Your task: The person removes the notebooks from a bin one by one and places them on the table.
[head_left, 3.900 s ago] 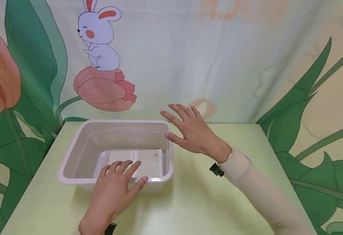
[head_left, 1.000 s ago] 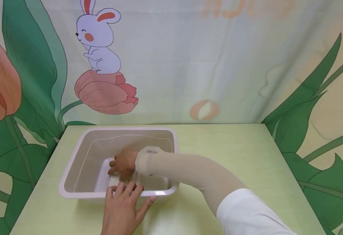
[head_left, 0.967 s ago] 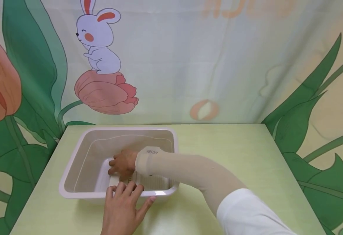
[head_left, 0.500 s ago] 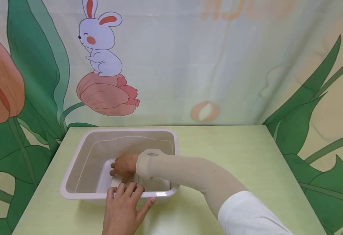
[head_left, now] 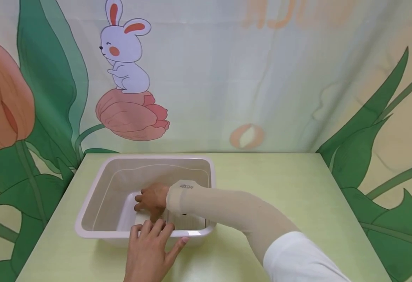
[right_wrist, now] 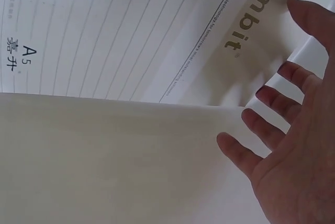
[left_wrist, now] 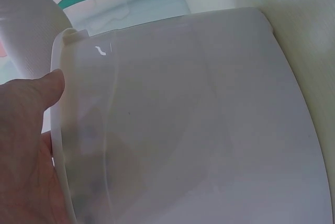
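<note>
Pale plastic tub (head_left: 102, 234): Rectangular, round-cornered, with a smooth lipped rim and sloping walls; set on the left half of the counter (head_left: 262, 172).
Notebook (right_wrist: 141, 41): Contained in the tub, towards its right side; a pale cover is marked with fine parallel lines, "A5" and metallic-looking letters, and is partly hidden from above.
Left hand (head_left: 147, 250): Hooked over the near rim; the fingers are bent inward and the tub is held there, with the thumb by the outer side.
Right hand (head_left: 153, 199): Lowered inside the tub, fingers well spread and only lightly bent, nothing gripped; the tips are placed beside one edge of the notebook, and whether it is touched cannot be told.
Sleeves: A close-fitting beige knit (head_left: 234, 205) is worn under looser white cloth (head_left: 297, 256) on the right arm.
Backdrop (head_left: 206, 86): Softly creased fabric, printed with tulips and a rabbit, is hung at the far side.
</note>
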Demonstrator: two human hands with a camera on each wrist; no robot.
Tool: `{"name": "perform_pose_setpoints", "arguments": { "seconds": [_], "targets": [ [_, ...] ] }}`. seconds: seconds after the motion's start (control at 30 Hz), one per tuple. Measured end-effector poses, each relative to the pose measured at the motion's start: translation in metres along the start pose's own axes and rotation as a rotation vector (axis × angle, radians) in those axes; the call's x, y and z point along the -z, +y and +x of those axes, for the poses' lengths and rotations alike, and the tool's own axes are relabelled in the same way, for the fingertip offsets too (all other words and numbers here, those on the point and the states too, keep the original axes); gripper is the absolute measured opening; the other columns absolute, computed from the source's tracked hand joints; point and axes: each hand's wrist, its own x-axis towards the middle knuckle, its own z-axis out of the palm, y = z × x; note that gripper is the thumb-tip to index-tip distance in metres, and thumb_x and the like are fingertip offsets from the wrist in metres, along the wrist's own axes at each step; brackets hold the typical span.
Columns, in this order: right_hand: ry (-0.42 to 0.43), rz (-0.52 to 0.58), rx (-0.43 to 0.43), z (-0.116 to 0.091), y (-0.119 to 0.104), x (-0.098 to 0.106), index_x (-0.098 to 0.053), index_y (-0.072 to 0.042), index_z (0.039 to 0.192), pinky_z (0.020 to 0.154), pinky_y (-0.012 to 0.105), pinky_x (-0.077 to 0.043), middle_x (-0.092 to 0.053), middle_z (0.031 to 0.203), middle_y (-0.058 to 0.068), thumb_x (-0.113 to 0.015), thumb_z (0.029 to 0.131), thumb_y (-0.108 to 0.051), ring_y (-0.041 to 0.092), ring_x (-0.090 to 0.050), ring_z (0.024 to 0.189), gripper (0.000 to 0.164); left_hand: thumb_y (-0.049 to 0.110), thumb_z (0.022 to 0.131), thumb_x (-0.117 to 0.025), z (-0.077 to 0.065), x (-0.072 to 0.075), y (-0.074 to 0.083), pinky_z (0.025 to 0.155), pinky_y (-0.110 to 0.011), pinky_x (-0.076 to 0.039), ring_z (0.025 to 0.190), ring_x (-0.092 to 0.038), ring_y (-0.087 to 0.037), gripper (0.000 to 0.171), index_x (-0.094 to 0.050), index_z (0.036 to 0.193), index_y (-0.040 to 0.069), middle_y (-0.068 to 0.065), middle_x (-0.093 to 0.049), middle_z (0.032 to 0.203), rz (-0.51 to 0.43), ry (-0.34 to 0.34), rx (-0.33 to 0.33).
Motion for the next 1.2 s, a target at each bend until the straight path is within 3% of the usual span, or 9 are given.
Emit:
{"name": "perform_pose_setpoints", "arguments": {
  "seconds": [0.27,0.37,0.5,0.6,0.73,0.83,0.97,1.1,1.2],
  "targets": [
    [0.035,-0.089,-0.03,0.004,-0.001,-0.006,-0.037,-0.052,0.139,0.085,0.028,-0.047,-0.037,0.146,-0.014,-0.043,0.087,-0.073,0.009,-0.04,0.123,0.057,0.067,0.085,-0.058,0.0,-0.002,0.005,0.085,-0.042,-0.034,0.086,-0.048,-0.021,0.046,-0.058,0.091,0.021,0.004,-0.054,0.088,-0.009,0.009,0.01],
    [0.022,-0.099,-0.054,0.006,-0.002,-0.007,-0.038,-0.054,0.138,0.089,0.03,-0.044,-0.036,0.147,-0.015,-0.042,0.087,-0.073,0.009,-0.038,0.127,0.055,0.067,0.087,-0.054,-0.001,-0.004,0.004,0.084,-0.042,-0.034,0.084,-0.048,-0.02,0.047,-0.058,0.091,0.021,0.005,-0.053,0.087,-0.012,0.022,-0.005],
    [0.032,-0.08,-0.053,0.007,-0.002,-0.004,-0.038,-0.049,0.14,0.087,0.031,-0.042,-0.037,0.146,-0.02,-0.043,0.089,-0.07,0.007,-0.037,0.128,0.056,0.068,0.088,-0.053,0.0,-0.003,0.002,0.084,-0.043,-0.034,0.084,-0.048,-0.021,0.047,-0.057,0.09,0.021,0.004,-0.053,0.086,-0.011,0.04,-0.013],
    [0.055,-0.067,-0.04,0.006,-0.001,-0.001,-0.036,-0.045,0.141,0.087,0.032,-0.043,-0.04,0.145,-0.021,-0.044,0.088,-0.07,0.007,-0.039,0.128,0.06,0.067,0.088,-0.051,0.0,-0.003,0.001,0.084,-0.042,-0.034,0.084,-0.048,-0.022,0.048,-0.056,0.089,0.02,0.003,-0.053,0.086,-0.018,0.058,-0.019],
    [0.094,-0.1,-0.011,0.003,0.001,0.0,-0.035,-0.05,0.141,0.091,0.035,-0.042,-0.043,0.143,-0.015,-0.045,0.088,-0.07,0.01,-0.039,0.128,0.058,0.067,0.088,-0.052,0.0,-0.002,0.0,0.083,-0.042,-0.034,0.084,-0.049,-0.022,0.048,-0.057,0.088,0.02,0.003,-0.054,0.088,-0.013,0.056,-0.015],
    [0.118,-0.144,0.021,0.001,0.004,0.001,-0.037,-0.051,0.14,0.103,0.04,-0.038,-0.043,0.143,-0.012,-0.046,0.089,-0.069,0.012,-0.037,0.129,0.055,0.067,0.086,-0.056,0.0,0.0,0.0,0.084,-0.042,-0.034,0.086,-0.049,-0.022,0.047,-0.058,0.09,0.02,0.002,-0.056,0.09,-0.007,0.041,-0.003],
    [0.113,-0.169,0.056,-0.002,0.004,0.003,-0.038,-0.043,0.142,0.113,0.041,-0.03,-0.043,0.145,-0.014,-0.048,0.09,-0.066,0.01,-0.038,0.131,0.058,0.065,0.085,-0.058,0.001,0.001,0.001,0.085,-0.042,-0.034,0.086,-0.049,-0.022,0.045,-0.058,0.091,0.02,0.002,-0.055,0.089,-0.01,0.035,0.004],
    [0.105,-0.177,0.081,-0.006,0.002,0.002,-0.035,-0.04,0.143,0.107,0.036,-0.036,-0.045,0.143,-0.012,-0.047,0.09,-0.066,0.01,-0.04,0.13,0.06,0.065,0.085,-0.059,0.001,0.001,0.002,0.085,-0.042,-0.033,0.088,-0.05,-0.023,0.044,-0.058,0.091,0.021,0.003,-0.055,0.09,-0.007,0.013,0.016],
    [0.15,-0.188,0.097,-0.01,0.006,0.002,-0.035,-0.039,0.142,0.103,0.037,-0.037,-0.048,0.139,-0.009,-0.046,0.089,-0.069,0.011,-0.041,0.127,0.062,0.065,0.085,-0.059,0.001,0.0,0.002,0.085,-0.042,-0.033,0.089,-0.051,-0.024,0.044,-0.058,0.092,0.021,0.002,-0.056,0.092,-0.007,0.013,0.015]
  ]
}}
